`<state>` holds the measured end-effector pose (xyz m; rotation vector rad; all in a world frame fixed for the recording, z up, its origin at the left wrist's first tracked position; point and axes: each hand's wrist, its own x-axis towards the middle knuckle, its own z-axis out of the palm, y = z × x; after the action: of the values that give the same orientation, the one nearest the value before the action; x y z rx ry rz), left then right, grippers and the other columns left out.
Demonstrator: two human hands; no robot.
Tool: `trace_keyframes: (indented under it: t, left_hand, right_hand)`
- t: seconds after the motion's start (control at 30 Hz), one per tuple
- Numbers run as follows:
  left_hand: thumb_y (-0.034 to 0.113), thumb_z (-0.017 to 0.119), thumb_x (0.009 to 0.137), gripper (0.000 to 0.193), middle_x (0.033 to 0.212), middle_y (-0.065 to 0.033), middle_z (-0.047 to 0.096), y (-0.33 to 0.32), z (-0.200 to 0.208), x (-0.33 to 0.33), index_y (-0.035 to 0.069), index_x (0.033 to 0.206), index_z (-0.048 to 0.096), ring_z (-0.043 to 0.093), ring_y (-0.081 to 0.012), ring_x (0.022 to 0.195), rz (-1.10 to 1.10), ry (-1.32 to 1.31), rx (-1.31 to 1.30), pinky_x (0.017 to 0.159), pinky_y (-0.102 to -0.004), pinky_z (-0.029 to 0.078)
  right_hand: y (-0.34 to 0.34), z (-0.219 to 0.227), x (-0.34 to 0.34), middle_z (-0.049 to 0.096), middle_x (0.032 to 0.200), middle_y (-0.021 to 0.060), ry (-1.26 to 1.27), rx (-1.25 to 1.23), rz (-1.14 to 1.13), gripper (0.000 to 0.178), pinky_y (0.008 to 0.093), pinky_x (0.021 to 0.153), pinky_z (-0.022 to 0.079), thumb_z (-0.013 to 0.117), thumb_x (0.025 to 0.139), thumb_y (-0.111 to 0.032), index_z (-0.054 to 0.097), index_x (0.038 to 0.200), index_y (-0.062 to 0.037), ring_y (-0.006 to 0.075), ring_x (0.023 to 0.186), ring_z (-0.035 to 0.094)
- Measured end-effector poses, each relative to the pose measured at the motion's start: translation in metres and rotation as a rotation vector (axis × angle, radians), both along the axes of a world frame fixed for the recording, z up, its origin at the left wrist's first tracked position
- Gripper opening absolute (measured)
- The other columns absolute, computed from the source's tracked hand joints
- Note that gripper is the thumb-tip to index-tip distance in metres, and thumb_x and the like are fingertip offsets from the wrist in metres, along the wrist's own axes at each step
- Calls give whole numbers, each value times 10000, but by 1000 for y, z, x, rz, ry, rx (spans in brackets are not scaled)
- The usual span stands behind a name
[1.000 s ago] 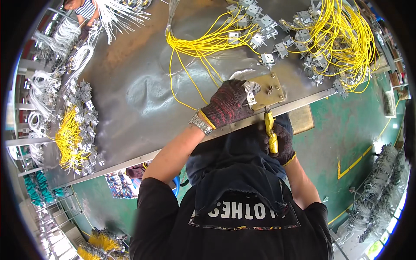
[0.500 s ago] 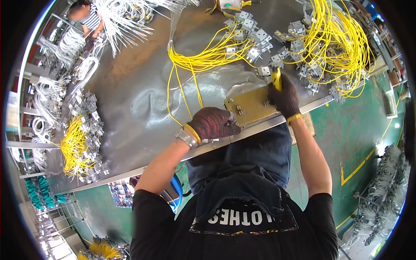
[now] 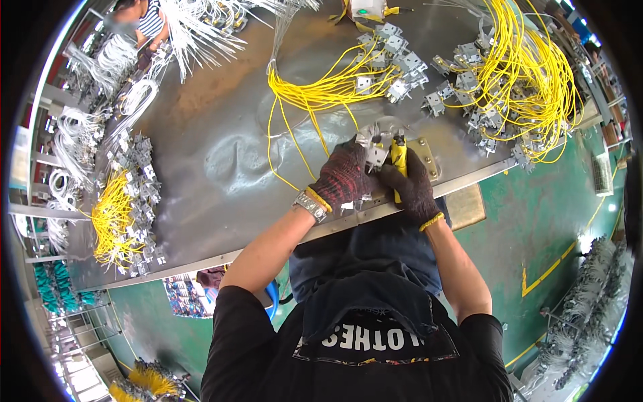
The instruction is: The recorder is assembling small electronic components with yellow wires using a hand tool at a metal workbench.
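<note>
In my gloved left hand (image 3: 345,175) is a small silver metal bracket (image 3: 376,155), pinched with the fingers; more brackets seem bunched behind it, partly hidden. My right hand (image 3: 412,181), also in a dark red and black glove, is wrapped round a yellow-handled tool (image 3: 399,159) with a dark tip pointing away from me. Its exact kind is hard to make out. The tool stands just right of the bracket. Beneath both hands lies a brass-coloured plate (image 3: 424,155) at the table's near edge, mostly covered. Yellow wires (image 3: 315,97) run in a bundle toward my left hand.
Metal brackets (image 3: 398,60) on yellow wires lie beyond my hands. A large heap of yellow wires (image 3: 526,74) with brackets fills the right of the metal table (image 3: 228,221). White cable bundles and another person (image 3: 144,23) are at the far left.
My right hand has come left and nearer with the yellow-handled tool, beside my left hand. The left hand has moved slightly right and away, now with a bracket raised in its fingers.
</note>
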<state>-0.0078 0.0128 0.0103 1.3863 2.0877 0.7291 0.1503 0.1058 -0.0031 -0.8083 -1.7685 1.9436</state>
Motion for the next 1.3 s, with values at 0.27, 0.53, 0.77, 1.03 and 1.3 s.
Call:
trace_keyframes:
  t: [0.27, 0.53, 0.77, 1.03, 1.3]
  left_hand:
    - [351, 849, 670, 949, 1158, -229, 639, -12, 22, 19, 5, 1426, 391, 637, -388, 1047, -122, 250, -37, 914, -478, 531]
    - [466, 810, 679, 750, 1258, -180, 581, -23, 19, 12, 72, 1289, 624, 567, -377, 1147, -202, 499, -189, 992, -475, 455]
    - [489, 794, 677, 688, 1225, -151, 583, -18, 7, 14, 121, 1241, 658, 550, -345, 1143, -182, 518, -87, 994, -481, 410]
    - [459, 786, 704, 663, 1236, -131, 586, -18, -9, 11, 112, 1254, 655, 556, -342, 1152, -115, 554, 96, 1005, -483, 407]
    - [519, 796, 685, 704, 1302, -119, 580, -18, -5, 12, 116, 1244, 654, 547, -336, 1187, -140, 530, 91, 1040, -479, 396]
  right_hand:
    - [-9, 6, -1, 645, 950, 71, 105, 5, -128, 511, 287, 568, 527, 716, 839, -97, 486, 1291, -33, 132, 701, 618]
    - [5, 0, 10, 690, 988, 201, -230, 733, 6, 409, 435, 795, 538, 764, 829, -199, 601, 1172, -48, 374, 927, 691]
    - [6, 1, 9, 688, 976, 199, -206, 729, 12, 360, 441, 782, 536, 765, 829, -186, 618, 1129, -50, 387, 916, 682]
    - [0, 1, 7, 667, 949, 195, -193, 759, 13, 341, 458, 772, 527, 776, 838, -213, 609, 1089, -55, 409, 905, 660]
    - [-7, 4, 13, 671, 953, 201, -265, 806, 35, 345, 459, 758, 534, 772, 846, -208, 594, 1106, -67, 415, 910, 668]
